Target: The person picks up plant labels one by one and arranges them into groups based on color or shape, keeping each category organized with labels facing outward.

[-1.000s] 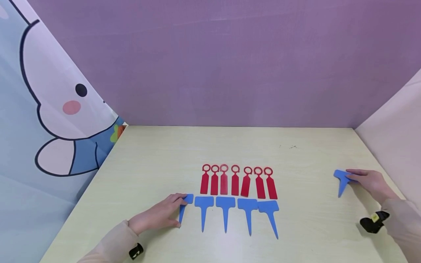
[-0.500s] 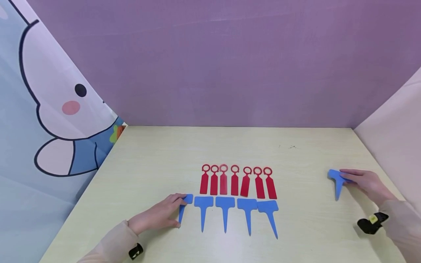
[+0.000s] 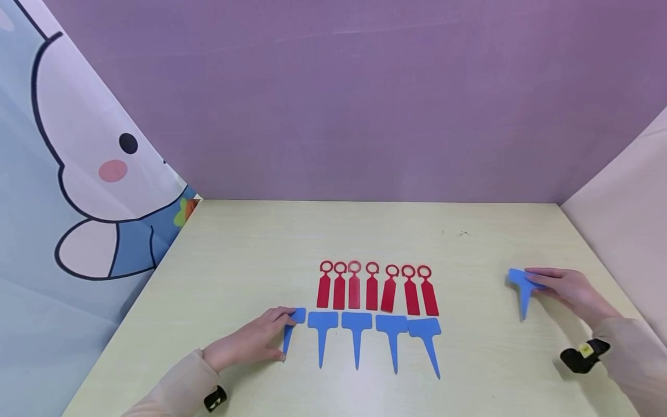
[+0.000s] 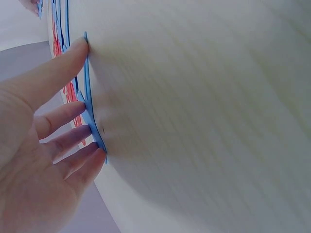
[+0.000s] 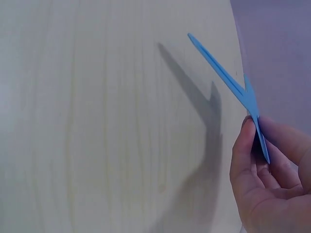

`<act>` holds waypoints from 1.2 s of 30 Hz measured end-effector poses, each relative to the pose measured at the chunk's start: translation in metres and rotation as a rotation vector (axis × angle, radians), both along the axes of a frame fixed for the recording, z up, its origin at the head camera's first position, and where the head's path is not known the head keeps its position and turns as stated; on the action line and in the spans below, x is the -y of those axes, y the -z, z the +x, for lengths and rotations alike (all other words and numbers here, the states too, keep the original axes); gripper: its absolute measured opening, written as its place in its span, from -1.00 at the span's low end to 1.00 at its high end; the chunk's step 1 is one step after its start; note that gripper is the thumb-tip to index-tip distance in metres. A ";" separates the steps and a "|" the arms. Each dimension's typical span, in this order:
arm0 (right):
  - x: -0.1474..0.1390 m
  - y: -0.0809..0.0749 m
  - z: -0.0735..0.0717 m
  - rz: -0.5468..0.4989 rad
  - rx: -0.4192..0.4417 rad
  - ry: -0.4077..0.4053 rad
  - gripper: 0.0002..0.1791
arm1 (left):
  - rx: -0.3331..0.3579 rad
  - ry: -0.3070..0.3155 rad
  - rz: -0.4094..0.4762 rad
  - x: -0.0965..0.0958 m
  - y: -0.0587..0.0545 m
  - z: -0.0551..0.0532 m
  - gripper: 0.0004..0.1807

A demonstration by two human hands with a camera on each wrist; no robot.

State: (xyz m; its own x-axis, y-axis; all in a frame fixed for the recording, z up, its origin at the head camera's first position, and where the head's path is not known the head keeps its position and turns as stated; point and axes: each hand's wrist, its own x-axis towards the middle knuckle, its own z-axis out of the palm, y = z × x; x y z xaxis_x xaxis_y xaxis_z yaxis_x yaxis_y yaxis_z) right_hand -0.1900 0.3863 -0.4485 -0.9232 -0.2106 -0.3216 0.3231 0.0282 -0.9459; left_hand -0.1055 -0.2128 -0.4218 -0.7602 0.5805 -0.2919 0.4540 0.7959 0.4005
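Note:
My left hand [image 3: 250,341] rests on the leftmost blue T-shaped plant label [image 3: 299,315], which lies on the table. In the left wrist view, the thumb touches that label's stem end and the spread fingertips touch its head, partly covering it. Over at the right, my right hand [image 3: 570,292] pinches another blue T-shaped plant label [image 3: 521,284] by one side of its head. The right wrist view has this held label [image 5: 250,102] between thumb and fingers, raised above the table with its shadow below. Several more blue plant labels [image 3: 356,321] lie in a row, stems toward me.
Just behind the blue row lie several red ring-topped tags [image 3: 372,292], side by side. The pale wooden table [image 3: 260,243] ends at a purple wall [image 3: 365,116]. A printed cloth [image 3: 104,249] hangs on the left and a pale panel [image 3: 636,231] stands on the right.
My right hand has moved left with the blue plant label in it. The left hand and both rows have stayed where they were.

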 end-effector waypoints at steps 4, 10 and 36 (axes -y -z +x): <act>0.007 -0.004 0.001 0.051 0.004 -0.029 -0.78 | -0.014 0.009 0.006 0.001 0.000 0.000 -0.36; 0.019 -0.008 0.003 0.051 0.026 -0.050 -0.80 | -0.015 0.012 0.010 0.001 0.000 0.000 -0.37; 0.059 -0.004 0.014 0.098 0.031 -0.205 -0.84 | 0.003 -0.003 0.002 -0.001 -0.002 0.001 -0.37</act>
